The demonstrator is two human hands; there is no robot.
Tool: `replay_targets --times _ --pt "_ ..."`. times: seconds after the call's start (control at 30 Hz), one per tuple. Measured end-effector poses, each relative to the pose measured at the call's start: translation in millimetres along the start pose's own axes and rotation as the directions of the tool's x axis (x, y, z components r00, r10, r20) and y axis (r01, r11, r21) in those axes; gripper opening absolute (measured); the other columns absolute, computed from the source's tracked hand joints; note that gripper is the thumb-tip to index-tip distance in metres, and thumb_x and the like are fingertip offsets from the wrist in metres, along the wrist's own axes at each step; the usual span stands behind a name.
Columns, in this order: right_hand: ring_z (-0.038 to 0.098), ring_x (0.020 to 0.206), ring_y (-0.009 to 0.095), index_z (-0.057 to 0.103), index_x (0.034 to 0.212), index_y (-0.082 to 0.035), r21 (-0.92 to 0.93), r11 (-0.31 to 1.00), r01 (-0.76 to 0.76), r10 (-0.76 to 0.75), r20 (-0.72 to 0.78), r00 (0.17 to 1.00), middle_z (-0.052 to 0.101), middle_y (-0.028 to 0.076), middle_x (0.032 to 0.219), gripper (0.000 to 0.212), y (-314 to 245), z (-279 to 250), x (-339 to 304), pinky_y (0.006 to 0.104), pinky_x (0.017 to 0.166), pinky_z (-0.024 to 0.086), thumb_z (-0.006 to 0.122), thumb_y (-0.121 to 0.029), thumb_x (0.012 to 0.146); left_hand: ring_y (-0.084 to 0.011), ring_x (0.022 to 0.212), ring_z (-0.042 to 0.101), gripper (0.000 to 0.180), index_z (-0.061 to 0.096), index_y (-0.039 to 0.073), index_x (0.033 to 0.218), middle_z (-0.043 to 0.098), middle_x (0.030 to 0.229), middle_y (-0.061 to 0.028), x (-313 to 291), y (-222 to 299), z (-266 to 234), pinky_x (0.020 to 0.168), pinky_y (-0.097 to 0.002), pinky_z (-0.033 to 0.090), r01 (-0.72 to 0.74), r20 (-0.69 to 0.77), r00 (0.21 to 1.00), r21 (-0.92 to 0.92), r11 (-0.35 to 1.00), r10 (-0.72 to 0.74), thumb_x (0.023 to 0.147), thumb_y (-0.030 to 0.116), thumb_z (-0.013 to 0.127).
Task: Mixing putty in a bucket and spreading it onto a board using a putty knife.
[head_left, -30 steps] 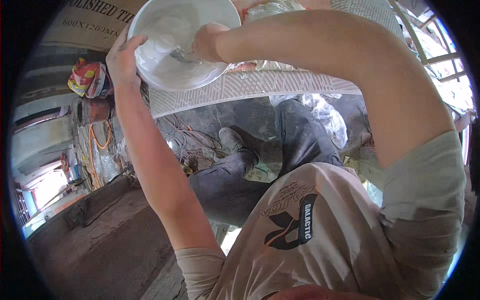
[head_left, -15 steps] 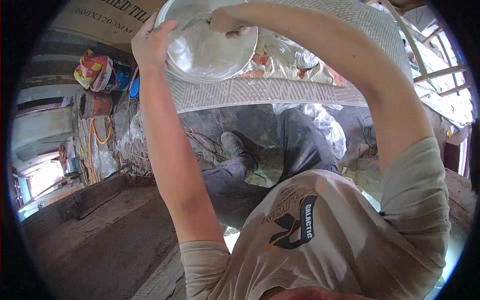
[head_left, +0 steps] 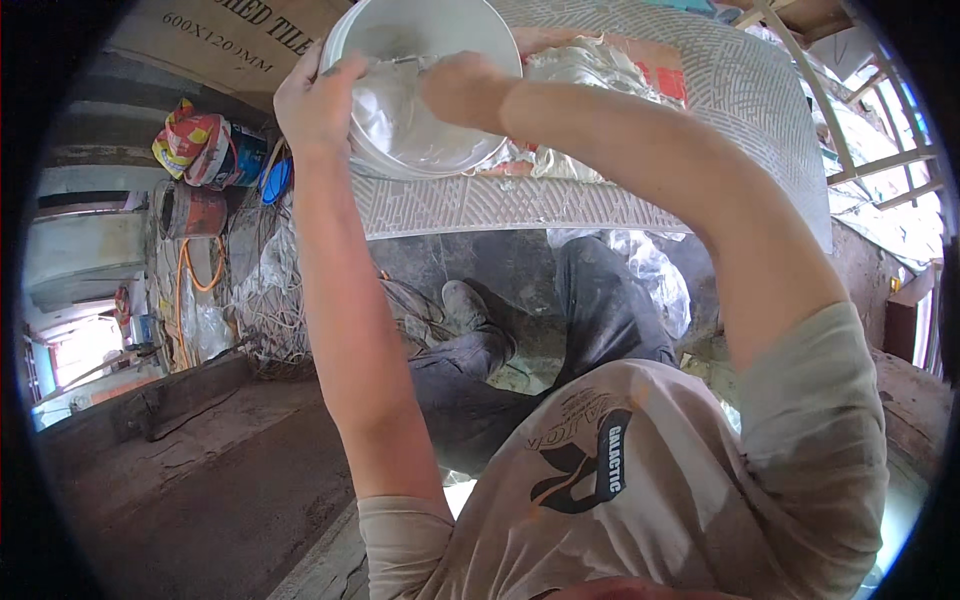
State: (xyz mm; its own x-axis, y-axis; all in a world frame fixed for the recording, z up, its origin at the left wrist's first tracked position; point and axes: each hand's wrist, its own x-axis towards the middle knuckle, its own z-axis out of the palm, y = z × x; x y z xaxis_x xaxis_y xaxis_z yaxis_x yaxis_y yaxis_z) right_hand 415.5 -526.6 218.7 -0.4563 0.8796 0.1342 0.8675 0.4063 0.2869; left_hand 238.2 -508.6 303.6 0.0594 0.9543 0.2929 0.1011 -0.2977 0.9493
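Observation:
A white plastic bucket point(head_left: 435, 30) is tilted with its mouth toward me, and pale, glossy creamy material coats its inner wall. My left hand point(head_left: 318, 100) grips the bucket's left rim, the thumb over the edge. Inside the mouth, my right hand point(head_left: 465, 92) is closed; a thin grey edge of a tool shows just left of its fingers, though most of that tool is hidden. Beneath the bucket lies a large tile point(head_left: 730, 110) with a ridged grey back. Beside the bucket, a mound of creamy white paste point(head_left: 590, 68) sits on a reddish sheet point(head_left: 665, 85).
A brown cardboard box point(head_left: 190, 45) stands at the far left. Near it are a bucket with a red and yellow bag point(head_left: 190, 150), a blue lid-like disc point(head_left: 277, 180), and an orange hose point(head_left: 183, 290). Clear plastic sheeting point(head_left: 655, 270) lies by my legs; wooden bars point(head_left: 880, 165) rise at right.
My right hand has moved nearer to me inside the bucket. The bucket's tilt has shifted, showing more of its far inner wall. My left hand keeps its hold on the rim.

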Motion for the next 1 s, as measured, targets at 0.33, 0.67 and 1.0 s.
replay_targets --times 0.33,0.67,1.0 --pt "0.074 0.099 0.035 0.08 0.093 -0.004 0.245 0.969 0.034 -0.079 0.176 0.981 0.077 0.019 0.102 0.02 -39 -18 -1 0.0466 0.081 0.06 0.064 -0.01 0.082 -0.018 0.099 0.067 0.055 0.07 -0.005 0.127 0.073 0.116 -0.0093 -30 -9 -41 0.091 -0.0286 0.052 0.044 -0.08 0.995 -0.224 0.974 -0.063 0.073 -0.005 0.069" --pt "0.075 0.093 0.036 0.079 0.091 -0.005 0.365 0.922 0.129 -0.233 0.257 0.938 0.077 0.019 0.102 0.022 -36 -23 -12 0.0463 0.082 0.06 0.061 -0.014 0.081 -0.0217 0.104 0.068 0.058 0.066 -0.007 0.131 0.071 0.12 -0.0113 -51 -14 -35 0.093 -0.0306 0.052 -0.074 -0.083 0.995 -0.139 0.988 0.063 0.073 -0.008 0.066" --pt "0.074 0.092 0.039 0.074 0.102 -0.001 0.433 0.899 -0.071 -0.019 0.201 0.979 0.074 0.021 0.093 0.026 7 -49 -42 0.0514 0.079 0.059 0.058 -0.017 0.089 -0.0206 0.105 0.068 0.054 0.067 -0.007 0.129 0.071 0.122 -0.011 -37 -7 -25 0.094 -0.0302 0.052 -0.038 -0.118 0.993 -0.069 0.997 0.03 0.075 -0.008 0.066"
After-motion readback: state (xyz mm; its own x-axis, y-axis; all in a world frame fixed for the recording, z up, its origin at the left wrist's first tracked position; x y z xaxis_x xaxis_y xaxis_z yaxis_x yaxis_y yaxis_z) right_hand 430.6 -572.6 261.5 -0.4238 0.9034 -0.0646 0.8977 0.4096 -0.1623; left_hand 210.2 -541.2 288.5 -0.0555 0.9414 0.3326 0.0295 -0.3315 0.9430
